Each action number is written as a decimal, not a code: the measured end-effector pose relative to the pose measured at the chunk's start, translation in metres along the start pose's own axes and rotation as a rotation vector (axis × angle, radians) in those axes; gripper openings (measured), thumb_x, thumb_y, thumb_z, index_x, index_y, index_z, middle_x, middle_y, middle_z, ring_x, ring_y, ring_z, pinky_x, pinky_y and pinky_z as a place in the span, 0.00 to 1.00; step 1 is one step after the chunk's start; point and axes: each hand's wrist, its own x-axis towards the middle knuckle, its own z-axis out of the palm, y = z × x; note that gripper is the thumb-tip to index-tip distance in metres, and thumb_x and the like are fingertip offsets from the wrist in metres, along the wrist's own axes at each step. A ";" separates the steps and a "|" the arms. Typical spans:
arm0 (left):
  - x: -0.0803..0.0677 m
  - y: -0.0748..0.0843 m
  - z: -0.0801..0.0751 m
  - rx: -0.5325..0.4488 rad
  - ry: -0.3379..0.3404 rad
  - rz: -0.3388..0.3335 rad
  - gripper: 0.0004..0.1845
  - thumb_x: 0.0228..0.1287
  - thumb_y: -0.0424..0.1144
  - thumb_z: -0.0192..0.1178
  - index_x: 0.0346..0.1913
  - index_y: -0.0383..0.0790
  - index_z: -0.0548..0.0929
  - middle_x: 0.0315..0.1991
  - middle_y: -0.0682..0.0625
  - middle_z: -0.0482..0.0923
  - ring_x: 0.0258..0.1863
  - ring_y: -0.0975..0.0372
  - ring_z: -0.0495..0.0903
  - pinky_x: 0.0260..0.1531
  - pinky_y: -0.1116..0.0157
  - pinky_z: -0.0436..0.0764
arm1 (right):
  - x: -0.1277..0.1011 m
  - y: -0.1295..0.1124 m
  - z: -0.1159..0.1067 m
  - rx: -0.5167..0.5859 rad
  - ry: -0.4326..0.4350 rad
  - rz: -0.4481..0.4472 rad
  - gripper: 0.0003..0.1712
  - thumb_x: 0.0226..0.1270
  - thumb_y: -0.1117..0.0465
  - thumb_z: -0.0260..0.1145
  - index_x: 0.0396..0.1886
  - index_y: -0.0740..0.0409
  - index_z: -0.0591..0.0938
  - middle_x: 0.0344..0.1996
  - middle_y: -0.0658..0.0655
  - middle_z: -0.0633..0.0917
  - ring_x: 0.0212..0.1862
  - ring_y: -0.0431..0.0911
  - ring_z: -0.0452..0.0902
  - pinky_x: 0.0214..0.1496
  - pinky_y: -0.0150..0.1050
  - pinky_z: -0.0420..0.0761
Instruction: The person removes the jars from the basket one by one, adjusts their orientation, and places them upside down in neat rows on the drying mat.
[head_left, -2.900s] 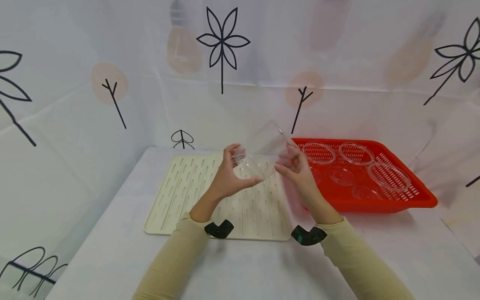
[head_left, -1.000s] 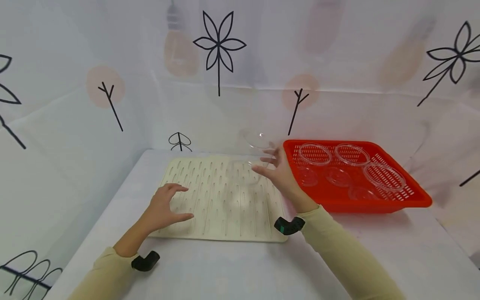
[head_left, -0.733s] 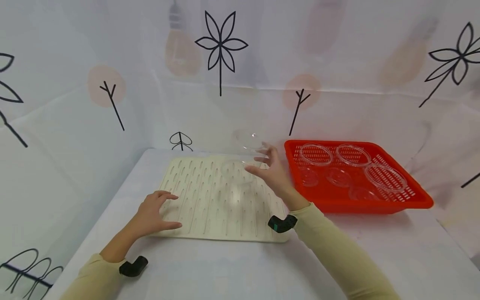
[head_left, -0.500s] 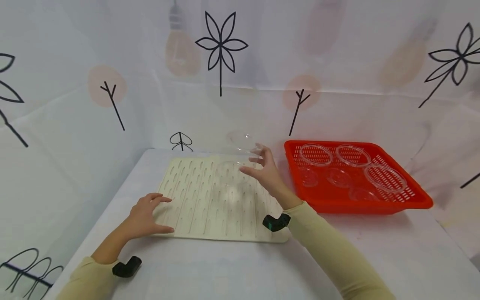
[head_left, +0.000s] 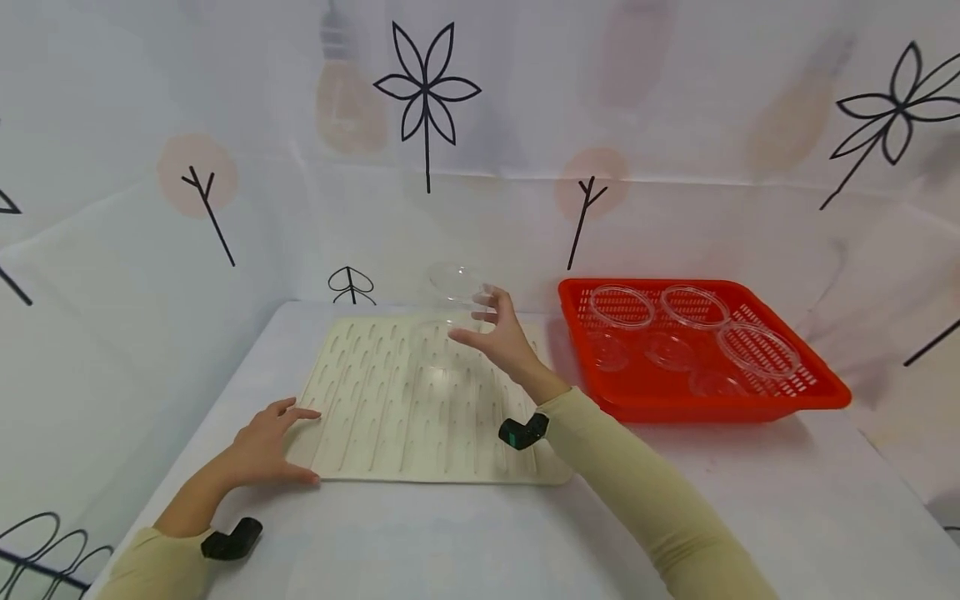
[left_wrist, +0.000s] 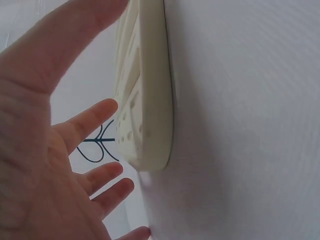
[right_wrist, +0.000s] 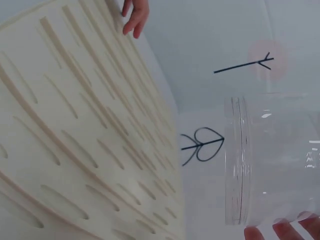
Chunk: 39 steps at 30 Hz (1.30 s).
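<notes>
My right hand [head_left: 506,337] grips a clear plastic jar [head_left: 452,300] from its right side, raised above the far half of a cream ridged drying mat [head_left: 420,417]. In the right wrist view the jar [right_wrist: 280,160] has its threaded rim towards the mat, and fingertips [right_wrist: 285,230] press its wall. The jar's outline is faint in the head view. My left hand [head_left: 262,446] is at the mat's near left corner, fingers spread apart and holding nothing. The left wrist view shows the mat's edge [left_wrist: 155,100] beside those fingers; contact is hard to tell.
A red plastic basket [head_left: 705,408] stands to the right of the mat. Several clear round rings or lids [head_left: 622,307] and clear round pieces [head_left: 670,352] lie in it. A white cloth [head_left: 450,533] covers the table, and a patterned cloth wall [head_left: 487,225] rises behind.
At first both hands held the jar up near the basket. The left hand has let go and moved down left to the mat's corner. My right hand has carried the jar leftward over the mat.
</notes>
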 end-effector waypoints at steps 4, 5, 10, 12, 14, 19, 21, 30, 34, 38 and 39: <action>-0.004 -0.003 -0.001 0.005 -0.021 0.001 0.50 0.25 0.65 0.74 0.56 0.42 0.74 0.60 0.27 0.60 0.55 0.33 0.63 0.42 0.36 0.67 | 0.008 0.001 0.007 0.001 0.000 0.004 0.53 0.52 0.54 0.74 0.70 0.50 0.51 0.64 0.54 0.63 0.63 0.52 0.63 0.54 0.51 0.73; -0.005 -0.004 -0.001 0.006 -0.024 0.002 0.49 0.26 0.65 0.74 0.56 0.42 0.74 0.59 0.27 0.62 0.55 0.33 0.63 0.43 0.36 0.67 | 0.010 0.002 0.009 0.004 0.001 0.002 0.53 0.52 0.54 0.74 0.71 0.50 0.51 0.63 0.54 0.63 0.63 0.52 0.63 0.54 0.52 0.73; -0.009 -0.009 -0.001 0.004 -0.029 0.017 0.47 0.29 0.64 0.74 0.56 0.41 0.75 0.58 0.31 0.66 0.55 0.36 0.65 0.45 0.38 0.67 | 0.019 0.008 0.019 0.018 0.007 0.036 0.53 0.51 0.53 0.74 0.70 0.51 0.51 0.62 0.53 0.64 0.62 0.51 0.63 0.55 0.49 0.73; -0.011 -0.012 -0.001 -0.006 -0.025 0.020 0.47 0.31 0.63 0.74 0.56 0.39 0.75 0.58 0.32 0.67 0.55 0.37 0.65 0.46 0.38 0.67 | 0.022 0.011 0.024 0.016 0.005 0.061 0.53 0.51 0.52 0.74 0.70 0.51 0.50 0.62 0.53 0.64 0.61 0.49 0.64 0.55 0.48 0.73; -0.012 -0.015 -0.002 -0.022 -0.023 0.025 0.46 0.32 0.62 0.74 0.56 0.38 0.75 0.58 0.32 0.67 0.56 0.37 0.65 0.47 0.39 0.67 | 0.025 0.014 0.030 0.019 0.004 0.082 0.54 0.51 0.53 0.74 0.70 0.52 0.50 0.62 0.53 0.64 0.61 0.48 0.64 0.55 0.48 0.72; -0.014 -0.020 -0.004 -0.055 -0.010 0.019 0.46 0.34 0.58 0.75 0.57 0.35 0.74 0.58 0.34 0.69 0.57 0.38 0.65 0.50 0.40 0.66 | 0.032 0.018 0.043 0.005 0.016 0.104 0.55 0.51 0.53 0.74 0.70 0.51 0.49 0.62 0.53 0.62 0.62 0.49 0.63 0.56 0.48 0.72; -0.016 -0.021 -0.005 -0.063 -0.010 0.010 0.46 0.35 0.57 0.75 0.58 0.34 0.73 0.58 0.34 0.69 0.57 0.39 0.65 0.52 0.41 0.65 | 0.035 0.019 0.047 -0.003 0.024 0.113 0.55 0.50 0.52 0.75 0.70 0.51 0.49 0.62 0.53 0.62 0.63 0.49 0.63 0.56 0.47 0.72; -0.018 -0.022 -0.005 -0.097 -0.004 -0.005 0.50 0.37 0.55 0.75 0.61 0.28 0.68 0.58 0.31 0.68 0.58 0.38 0.63 0.53 0.41 0.63 | 0.051 0.029 0.057 0.013 0.048 0.156 0.56 0.49 0.53 0.76 0.70 0.52 0.49 0.64 0.55 0.61 0.65 0.50 0.60 0.57 0.48 0.70; -0.020 -0.020 -0.005 -0.104 -0.010 -0.029 0.51 0.37 0.55 0.75 0.62 0.29 0.67 0.59 0.32 0.67 0.59 0.38 0.62 0.54 0.40 0.62 | 0.056 0.034 0.064 0.001 0.029 0.158 0.57 0.48 0.53 0.76 0.71 0.53 0.48 0.66 0.55 0.60 0.66 0.51 0.59 0.58 0.48 0.70; -0.021 -0.019 -0.006 -0.123 -0.017 -0.036 0.51 0.38 0.55 0.74 0.63 0.28 0.67 0.60 0.31 0.66 0.59 0.37 0.62 0.55 0.40 0.62 | 0.060 0.038 0.072 -0.019 0.016 0.126 0.58 0.50 0.54 0.75 0.71 0.54 0.47 0.67 0.57 0.58 0.67 0.53 0.57 0.59 0.49 0.69; -0.022 -0.020 -0.006 -0.126 -0.017 -0.033 0.51 0.38 0.55 0.74 0.63 0.28 0.67 0.60 0.31 0.66 0.59 0.37 0.62 0.54 0.40 0.62 | 0.061 0.039 0.074 -0.033 0.009 0.126 0.58 0.50 0.54 0.75 0.72 0.54 0.46 0.68 0.57 0.57 0.67 0.54 0.57 0.59 0.49 0.68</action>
